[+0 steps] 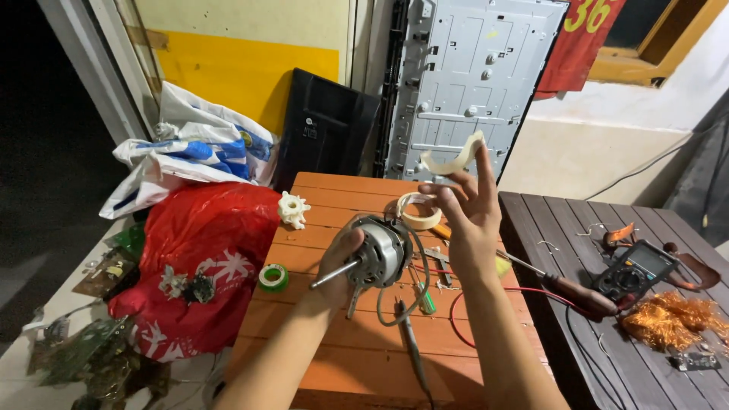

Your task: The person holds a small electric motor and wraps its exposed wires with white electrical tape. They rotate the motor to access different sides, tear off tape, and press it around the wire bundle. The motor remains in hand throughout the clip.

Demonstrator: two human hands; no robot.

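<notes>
My left hand (339,267) grips a small electric motor (380,253) from below, its shaft pointing left and down, above the orange wooden table (334,334). Raised above the table, my right hand (465,214) pinches a strip of cream tape (456,161) between fingertips. A roll of the same tape (420,210) lies just behind the motor. A grey wire loops down from the motor toward the tabletop.
A white plastic gear (293,209), a green tape roll (273,277), a screwdriver (410,334) and a red wire lie on the orange table. A multimeter (636,272) and copper wire tangle (672,319) sit on the dark table at right. Bags and circuit boards pile at left.
</notes>
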